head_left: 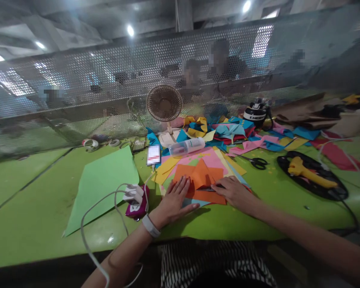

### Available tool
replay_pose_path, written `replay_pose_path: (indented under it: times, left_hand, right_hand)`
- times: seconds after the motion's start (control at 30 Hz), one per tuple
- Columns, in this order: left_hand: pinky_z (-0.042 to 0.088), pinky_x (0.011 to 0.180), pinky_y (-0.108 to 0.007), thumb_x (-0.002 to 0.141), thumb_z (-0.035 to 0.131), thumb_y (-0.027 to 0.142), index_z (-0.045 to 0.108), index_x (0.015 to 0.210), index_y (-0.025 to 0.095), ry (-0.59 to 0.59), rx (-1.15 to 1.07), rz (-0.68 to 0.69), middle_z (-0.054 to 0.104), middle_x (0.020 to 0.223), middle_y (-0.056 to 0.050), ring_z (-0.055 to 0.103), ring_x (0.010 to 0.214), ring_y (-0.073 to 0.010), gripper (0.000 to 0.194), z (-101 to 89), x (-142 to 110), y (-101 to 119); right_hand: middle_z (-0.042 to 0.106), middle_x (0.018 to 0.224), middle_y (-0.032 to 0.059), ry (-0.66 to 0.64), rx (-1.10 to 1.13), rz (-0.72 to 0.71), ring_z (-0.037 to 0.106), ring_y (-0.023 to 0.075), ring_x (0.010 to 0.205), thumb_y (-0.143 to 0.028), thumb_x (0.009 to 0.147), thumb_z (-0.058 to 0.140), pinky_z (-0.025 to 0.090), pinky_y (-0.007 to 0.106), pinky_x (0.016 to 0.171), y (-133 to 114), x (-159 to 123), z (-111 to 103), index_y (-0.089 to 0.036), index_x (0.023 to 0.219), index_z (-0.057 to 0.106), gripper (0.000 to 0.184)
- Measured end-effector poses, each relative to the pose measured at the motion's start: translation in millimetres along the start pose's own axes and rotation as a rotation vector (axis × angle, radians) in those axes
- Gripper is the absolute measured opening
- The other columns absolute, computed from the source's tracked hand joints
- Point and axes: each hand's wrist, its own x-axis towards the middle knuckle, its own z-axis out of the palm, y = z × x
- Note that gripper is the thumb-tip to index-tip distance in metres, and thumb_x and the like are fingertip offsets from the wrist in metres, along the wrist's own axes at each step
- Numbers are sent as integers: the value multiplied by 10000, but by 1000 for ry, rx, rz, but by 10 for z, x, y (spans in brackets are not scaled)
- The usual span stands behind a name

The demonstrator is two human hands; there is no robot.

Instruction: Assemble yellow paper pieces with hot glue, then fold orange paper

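Observation:
My left hand (178,196) lies flat with fingers spread on a sheet of orange paper (217,199), near the table's front edge. A raised, folded orange flap (201,174) stands up between my hands. My right hand (235,194) is closed around what looks like a pair of scissors (209,189). Their thin dark blades lie at the base of the flap, and the palm hides most of the handle. Under the orange paper are pink (204,156), yellow and light blue sheets in a loose stack.
A clear plastic bottle (186,147) lies behind the stack, before a small fan (164,103). Black scissors (258,163) and a black tray (283,163) with a yellow glue gun (310,173) are at right. Left are green paper (105,184), a phone (153,155) and a corded purple power strip (138,210).

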Motion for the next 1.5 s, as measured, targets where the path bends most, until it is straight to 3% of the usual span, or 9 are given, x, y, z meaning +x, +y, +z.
replay_pose_path:
  times: [0.23, 0.5, 0.8, 1.0, 1.27, 1.5]
  left_hand:
    - [57, 1148, -462, 858, 225, 699, 27, 1491, 201, -10, 8, -59, 110, 1544, -84, 78, 1419, -248, 830, 16, -188, 41]
    - [68, 1148, -461, 860, 221, 696, 39, 1490, 187, -2, 21, -54, 114, 1546, -81, 70, 1421, -245, 830, 26, -179, 48]
    - [70, 1150, -457, 855, 207, 707, 66, 1488, 173, -14, -15, -80, 131, 1544, -78, 82, 1421, -238, 840, -16, -191, 93]
    - [79, 1150, -465, 852, 224, 708, -54, 1484, 183, 15, -33, -68, 99, 1547, -88, 60, 1420, -240, 868, 10, -205, 80]
    - [67, 1148, -471, 856, 224, 702, -63, 1484, 217, 18, -27, -64, 126, 1544, -76, 79, 1417, -249, 843, 41, -195, 67]
    - [75, 1149, -463, 859, 231, 696, -53, 1485, 202, 26, -10, -61, 104, 1547, -72, 76, 1419, -243, 846, 73, -205, 53]
  right_hand:
    - [606, 1036, 125, 19, -29, 1, 520, 242, 954, -13, 818, 481, 364, 397, 818, -43, 67, -2, -137, 1213, 581, 426]
    - [609, 1036, 110, 11, -24, -24, 515, 235, 948, -87, 860, 511, 362, 377, 828, -184, 296, 35, -163, 1117, 628, 293]
    - [606, 1059, 120, 21, -5, -40, 521, 239, 943, -28, 813, 490, 366, 380, 820, -154, 46, 65, -153, 1235, 564, 446]
    - [615, 1047, 128, 13, -8, -26, 525, 248, 944, -51, 828, 485, 365, 388, 821, -132, 116, 50, -149, 1215, 581, 411]
    - [622, 1042, 120, 71, -13, 10, 543, 240, 930, -98, 866, 478, 371, 382, 796, 7, 12, 35, -167, 1208, 593, 367]
    - [627, 1031, 121, -1, -30, -34, 534, 238, 926, -110, 875, 503, 355, 373, 802, -257, 280, 41, -140, 1225, 569, 358]
